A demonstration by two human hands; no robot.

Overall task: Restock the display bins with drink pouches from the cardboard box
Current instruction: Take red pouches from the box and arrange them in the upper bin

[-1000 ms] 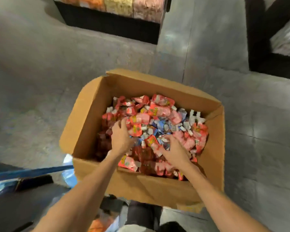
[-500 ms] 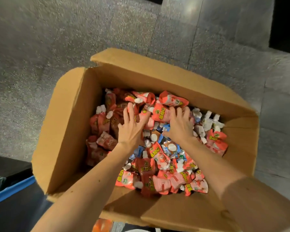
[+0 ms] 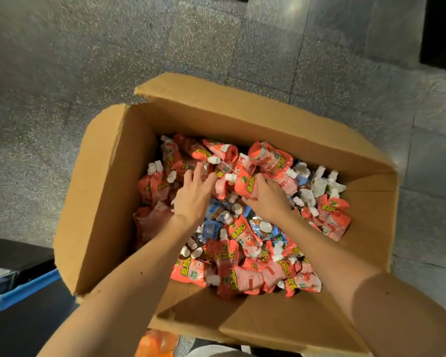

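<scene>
Open box [image 3: 108, 189] on speckled grey floor [image 3: 113, 60], centre of view, flaps folded outward. Filled with a loose heap of pouches [image 3: 242, 274]: mostly red-pink with yellow lettering and white caps, a few blue ones mid-heap, several white ones at far right. Bare cardboard bottom showing along near side of box.

Both forearms reaching in from near side. Left hand [image 3: 193, 197] palm-down on heap, left of centre. Fingers straight and slightly spread, grip released, tips touching red pouches toward far side.

Right hand [image 3: 268, 199] just beside it, right of centre, also palm-down. Fingers bent downward into heap, tips hidden under pouches. One red pouch [image 3: 246, 185] lying against thumb side of right hand. Grip there: cannot tell, grasping or merely pressing.

Blue edge [image 3: 21, 292] at near left, outside box. Blurred orange object [image 3: 157, 343] at near edge of view, below box.
</scene>
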